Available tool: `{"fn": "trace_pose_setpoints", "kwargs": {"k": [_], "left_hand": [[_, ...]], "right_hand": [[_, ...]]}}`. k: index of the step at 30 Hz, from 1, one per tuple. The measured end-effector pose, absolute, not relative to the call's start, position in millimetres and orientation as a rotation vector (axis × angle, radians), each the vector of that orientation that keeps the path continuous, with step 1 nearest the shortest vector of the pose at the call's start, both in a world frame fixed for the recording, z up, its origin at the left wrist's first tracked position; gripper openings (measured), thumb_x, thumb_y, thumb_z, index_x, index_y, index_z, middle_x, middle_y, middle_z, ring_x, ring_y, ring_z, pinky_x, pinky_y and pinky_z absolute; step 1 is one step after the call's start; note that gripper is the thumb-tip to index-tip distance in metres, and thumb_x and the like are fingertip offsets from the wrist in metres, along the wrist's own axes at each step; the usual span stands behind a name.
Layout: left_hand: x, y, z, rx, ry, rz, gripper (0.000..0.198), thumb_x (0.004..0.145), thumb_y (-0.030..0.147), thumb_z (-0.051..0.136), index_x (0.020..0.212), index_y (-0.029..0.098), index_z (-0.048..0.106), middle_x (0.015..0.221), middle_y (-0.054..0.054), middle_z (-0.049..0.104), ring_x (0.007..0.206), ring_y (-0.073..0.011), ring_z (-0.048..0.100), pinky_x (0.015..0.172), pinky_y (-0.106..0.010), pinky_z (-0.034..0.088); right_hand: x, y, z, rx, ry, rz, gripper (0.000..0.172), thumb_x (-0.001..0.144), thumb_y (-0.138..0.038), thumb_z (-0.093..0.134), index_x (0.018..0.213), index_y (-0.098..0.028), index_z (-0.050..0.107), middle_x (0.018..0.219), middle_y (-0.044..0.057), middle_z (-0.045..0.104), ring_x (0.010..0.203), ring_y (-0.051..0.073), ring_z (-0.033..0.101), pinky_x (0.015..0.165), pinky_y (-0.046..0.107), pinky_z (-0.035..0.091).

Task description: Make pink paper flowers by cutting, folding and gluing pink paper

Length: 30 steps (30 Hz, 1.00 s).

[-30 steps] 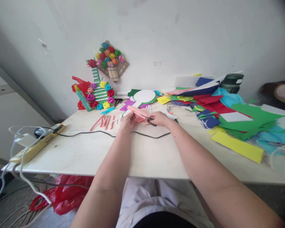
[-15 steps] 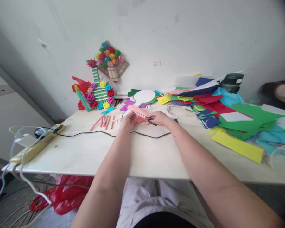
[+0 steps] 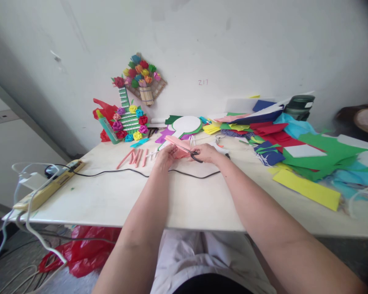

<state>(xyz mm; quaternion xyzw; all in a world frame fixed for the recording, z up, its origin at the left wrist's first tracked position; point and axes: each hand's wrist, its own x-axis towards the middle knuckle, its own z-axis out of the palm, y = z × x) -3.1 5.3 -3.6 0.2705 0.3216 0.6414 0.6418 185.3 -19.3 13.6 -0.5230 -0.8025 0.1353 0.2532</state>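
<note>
My left hand (image 3: 166,156) is closed on a sheet of pink paper (image 3: 181,152) above the middle of the table. In my right hand (image 3: 209,153) is a pair of scissors (image 3: 195,155) with dark handles, its blades pointing left and lying across the paper. Left of my left hand, several rolled pink strips (image 3: 137,157) lie on the table, with small white sticks (image 3: 152,155) beside them. Just behind the paper is a white round shape with a handle (image 3: 187,123), backed by green. The exact grip of my left fingertips is partly hidden.
Coloured paper sheets (image 3: 322,157) pile up at the right, by a dark bottle (image 3: 299,107). A paper-flower guitar (image 3: 130,118) and a glue bottle (image 3: 107,127) stand back left. A black cable (image 3: 110,172) crosses the table from a power strip (image 3: 49,188).
Hardly anything differs. Both hands, the scissors and the pink paper stay in nearly the same place.
</note>
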Motion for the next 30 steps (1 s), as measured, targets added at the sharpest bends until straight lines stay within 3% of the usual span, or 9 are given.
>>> {"fn": "trace_pose_setpoints", "kwargs": {"k": [14,30], "left_hand": [[-1.3,3.4,-4.7,0.742,0.681,1.406,0.014,0.069,0.001,0.055,0.077,0.009,0.063,0.070,-0.006,0.066,0.066,-0.0121,0.064,0.070,-0.022,0.052],[-1.1,2.3,-3.6,0.704,0.663,1.419,0.010,0.070,0.001,0.057,0.075,0.008,0.062,0.069,-0.006,0.064,0.065,-0.0116,0.064,0.068,-0.021,0.052]], "right_hand": [[185.1,-21.7,19.2,-1.515,-2.231,0.272,0.043,0.060,-0.062,0.059,0.086,-0.030,0.069,0.075,-0.002,0.066,0.066,0.014,0.056,0.054,0.023,0.033],[183.7,-21.7,19.1,-1.480,-2.210,0.252,0.039,0.061,-0.059,0.060,0.082,-0.027,0.069,0.067,-0.003,0.063,0.061,0.013,0.054,0.051,0.022,0.030]]}}
